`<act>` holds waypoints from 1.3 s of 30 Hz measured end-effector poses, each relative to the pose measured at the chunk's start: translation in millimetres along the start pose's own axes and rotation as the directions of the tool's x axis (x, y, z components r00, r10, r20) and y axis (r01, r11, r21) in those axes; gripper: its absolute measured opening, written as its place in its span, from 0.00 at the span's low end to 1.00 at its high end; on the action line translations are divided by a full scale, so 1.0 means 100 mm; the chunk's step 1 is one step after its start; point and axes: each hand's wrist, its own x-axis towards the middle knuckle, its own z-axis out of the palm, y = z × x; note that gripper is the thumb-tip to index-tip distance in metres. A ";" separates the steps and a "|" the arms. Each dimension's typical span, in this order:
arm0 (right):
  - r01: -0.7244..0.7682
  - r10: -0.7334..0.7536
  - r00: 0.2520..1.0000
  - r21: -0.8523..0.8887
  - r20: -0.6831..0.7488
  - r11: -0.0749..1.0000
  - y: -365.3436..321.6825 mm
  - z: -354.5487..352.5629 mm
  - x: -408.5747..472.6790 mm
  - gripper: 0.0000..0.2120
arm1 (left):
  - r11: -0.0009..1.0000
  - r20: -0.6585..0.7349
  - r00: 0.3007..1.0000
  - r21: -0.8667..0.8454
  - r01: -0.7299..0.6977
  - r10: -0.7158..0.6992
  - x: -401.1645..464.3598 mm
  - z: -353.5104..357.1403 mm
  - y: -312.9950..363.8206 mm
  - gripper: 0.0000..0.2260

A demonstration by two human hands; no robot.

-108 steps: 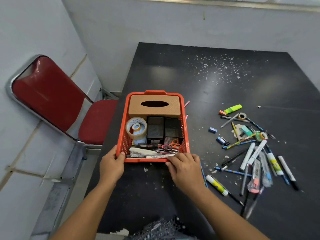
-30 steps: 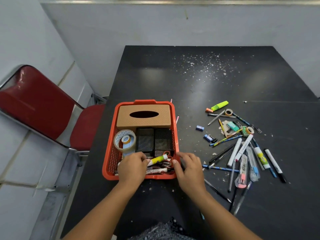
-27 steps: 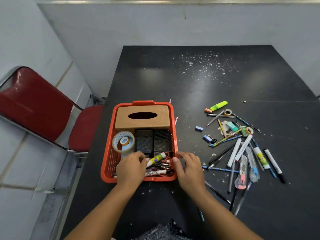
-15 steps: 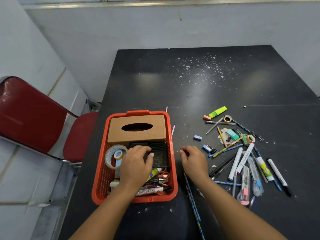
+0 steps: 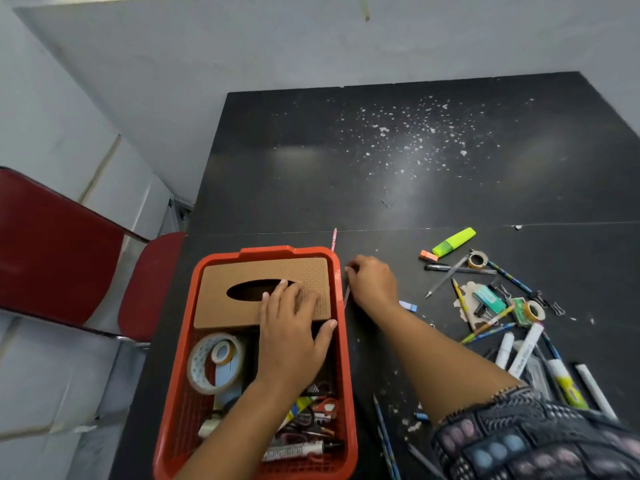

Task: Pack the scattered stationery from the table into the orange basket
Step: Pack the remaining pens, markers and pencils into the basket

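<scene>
**Hands move up to the tissue box and the basket's far corner**

Both hands have travelled away from the person since half a second ago: the left hand (image 5: 292, 332), which lay over the black boxes, now rests flat on the brown tissue box (image 5: 235, 292), and the right hand (image 5: 372, 280) has gone from beside the basket's middle to its far right corner

A black table (image 5: 381, 174), flecked with white paint chips, stands against pale grey walls; a red chair (image 5: 52, 251) sits to its left. The orange basket (image 5: 341, 341) stands at the table's near left edge, holding the tissue box, a roll of clear tape (image 5: 199, 367), scissors (image 5: 323, 408) and markers. Loose stationery still lies on the table to the right: a green highlighter (image 5: 453, 241), small tape rolls, pens, pencils, white markers and binder clips

The left fingers are straight and slightly spread, tips at the box's oval slot, thumb reaching out towards the basket's right wall. The right fingers are curled together, pinching a thin pencil (image 5: 347, 293) that lies along the outside of the basket's right wall. A second pink pencil (image 5: 334, 235) pokes out past the basket's far rim

The left forearm runs up over the basket's contents; the right arm, in a patterned sleeve (image 5: 526, 441), crosses the table diagonally
</scene>
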 end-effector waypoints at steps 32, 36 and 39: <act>-0.086 0.097 0.995 0.372 -0.013 0.924 -0.37 -0.56 0.28 0.07 | 0.929 -0.080 0.995 -0.370 0.033 -0.067 -0.19 -0.20 -0.22 0.20; -0.050 0.105 0.992 0.545 -0.070 0.837 -0.45 -0.80 -0.23 0.07 | 0.882 -0.156 0.975 -0.467 0.067 -0.157 -0.33 -0.43 -0.32 0.12; -0.061 0.095 0.995 0.640 -0.018 0.766 -0.54 -0.80 -0.73 0.06 | 0.822 -0.105 0.972 -0.558 0.117 -0.209 -0.43 -0.56 -0.34 0.09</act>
